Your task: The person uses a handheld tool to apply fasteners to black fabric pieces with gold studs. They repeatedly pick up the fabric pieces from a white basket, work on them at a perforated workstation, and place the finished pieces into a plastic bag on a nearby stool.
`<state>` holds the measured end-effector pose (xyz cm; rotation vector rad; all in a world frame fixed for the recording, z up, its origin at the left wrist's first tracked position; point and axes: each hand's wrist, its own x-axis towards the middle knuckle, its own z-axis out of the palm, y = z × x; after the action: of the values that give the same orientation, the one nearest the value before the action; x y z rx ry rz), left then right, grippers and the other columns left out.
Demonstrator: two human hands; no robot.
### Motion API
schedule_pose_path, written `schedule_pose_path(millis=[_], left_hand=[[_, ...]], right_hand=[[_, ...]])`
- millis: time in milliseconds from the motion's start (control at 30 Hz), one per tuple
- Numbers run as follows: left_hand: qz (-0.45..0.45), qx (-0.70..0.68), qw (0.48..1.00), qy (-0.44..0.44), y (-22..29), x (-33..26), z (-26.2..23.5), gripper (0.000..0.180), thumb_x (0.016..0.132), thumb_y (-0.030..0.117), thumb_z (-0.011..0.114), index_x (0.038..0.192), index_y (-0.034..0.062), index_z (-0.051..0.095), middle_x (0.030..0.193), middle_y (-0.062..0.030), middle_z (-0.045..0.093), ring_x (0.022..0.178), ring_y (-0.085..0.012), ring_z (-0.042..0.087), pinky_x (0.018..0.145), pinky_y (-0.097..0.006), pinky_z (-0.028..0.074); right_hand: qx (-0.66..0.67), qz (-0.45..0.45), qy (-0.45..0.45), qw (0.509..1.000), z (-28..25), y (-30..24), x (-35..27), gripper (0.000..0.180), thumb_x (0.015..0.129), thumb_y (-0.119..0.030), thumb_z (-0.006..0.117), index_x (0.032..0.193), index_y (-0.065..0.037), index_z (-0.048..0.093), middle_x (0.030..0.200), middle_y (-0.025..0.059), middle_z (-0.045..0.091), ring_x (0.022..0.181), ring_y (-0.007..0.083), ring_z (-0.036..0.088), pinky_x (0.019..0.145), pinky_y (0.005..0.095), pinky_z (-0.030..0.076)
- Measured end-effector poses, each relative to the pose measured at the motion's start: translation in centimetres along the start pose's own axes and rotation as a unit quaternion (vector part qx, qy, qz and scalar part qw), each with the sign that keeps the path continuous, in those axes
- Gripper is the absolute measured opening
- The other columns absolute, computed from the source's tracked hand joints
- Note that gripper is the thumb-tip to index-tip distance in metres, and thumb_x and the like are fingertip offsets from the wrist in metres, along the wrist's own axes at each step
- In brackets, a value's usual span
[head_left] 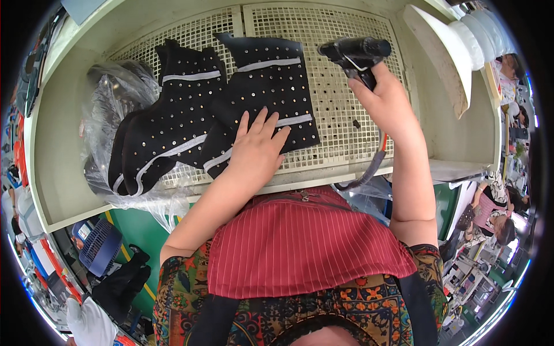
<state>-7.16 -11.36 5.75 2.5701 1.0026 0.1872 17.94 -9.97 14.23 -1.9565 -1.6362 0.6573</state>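
Observation:
My left hand (257,151) lies flat with its fingers spread on a black studded piece (271,86), pressing near its lower grey strip. Beside it on the left is a second black piece (173,112), boot-shaped, dotted with shiny studs and bordered by grey strips. Both rest on a cream perforated grid (340,109). Over the grid at the right, my right hand (384,98) is closed round the grip of a black pistol-shaped tool (358,52), its barrel level and apart from the pieces. A hose (369,170) hangs from it below my wrist.
Crumpled clear plastic (101,109) fills the left end of the cream tray (46,144). A pale hood-like panel with a ribbed duct (470,43) juts in at the upper right. A blue fan (99,248) stands at lower left; other people sit at both sides.

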Motion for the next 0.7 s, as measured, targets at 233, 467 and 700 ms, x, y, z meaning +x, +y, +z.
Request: schedule_pose_path(millis=[233, 467, 700], left_hand=[[0.042, 0.064, 0.997, -0.03, 0.2, -1.0, 1.3, 0.041, 0.069, 0.016, 0.072, 0.109, 0.0124, 0.064, 0.133, -0.0121, 0.047, 0.131, -0.0317, 0.036, 0.11, -0.055, 0.02], [-0.017, 0.009, 1.0, 0.009, 0.8, -2.3, -0.5, 0.043, 0.072, 0.02, 0.071, 0.112, 0.0114, 0.062, 0.134, -0.0133, 0.045, 0.13, -0.0328, 0.035, 0.109, -0.054, 0.019], [-0.112, 0.054, 0.992, 0.026, 1.2, -6.1, -1.7, 0.065, 0.072, 0.027, 0.074, 0.129, 0.0104, 0.049, 0.141, -0.0154, 0.036, 0.133, -0.0353, 0.029, 0.108, -0.057, 0.016]], right_hand=[[-0.033, 0.005, -0.025, 0.999, 0.3, -0.3, -0.9, 0.034, 0.082, -0.021, 0.061, 0.105, 0.004, 0.054, 0.085, 0.0234, 0.063, 0.081, 0.039, 0.061, 0.072, 0.0417, 0.047], [-0.045, 0.01, -0.041, 0.998, -0.8, -1.1, -5.3, 0.034, 0.081, -0.019, 0.062, 0.106, 0.003, 0.053, 0.084, 0.0237, 0.062, 0.08, 0.0399, 0.06, 0.071, 0.0421, 0.047], [-0.063, 0.055, -0.111, 0.99, -1.9, -1.6, -9.6, 0.035, 0.08, -0.017, 0.063, 0.107, 0.002, 0.053, 0.08, 0.0226, 0.06, 0.076, 0.041, 0.058, 0.068, 0.043, 0.046]])
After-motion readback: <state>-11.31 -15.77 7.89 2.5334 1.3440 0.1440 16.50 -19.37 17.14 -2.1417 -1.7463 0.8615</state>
